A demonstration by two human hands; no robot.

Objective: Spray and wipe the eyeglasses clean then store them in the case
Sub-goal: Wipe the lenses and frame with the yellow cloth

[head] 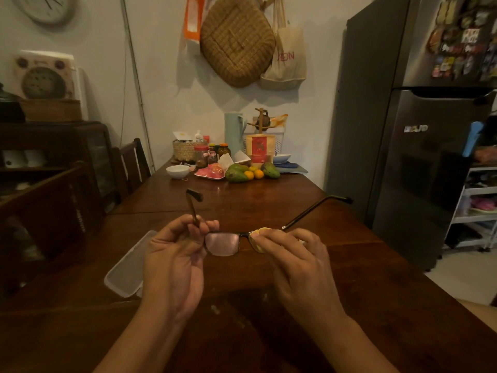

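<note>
Hovering above the counter [269,205], the eyeglasses [222,243] are held up between both hands. Left hand [174,254] pinches the temple arm beside the bare lens; right hand [293,254] curls round a yellow cloth [257,233], pressing it over the other lens. Left of the eyeglasses, the pale case [126,267] lies flat on the counter, partly behind the left hand.

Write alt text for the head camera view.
A person's left hand grips one temple of the eyeglasses above a wooden table while the right hand pinches a yellow cloth over one lens. A pale case lies on the table at left.
</note>
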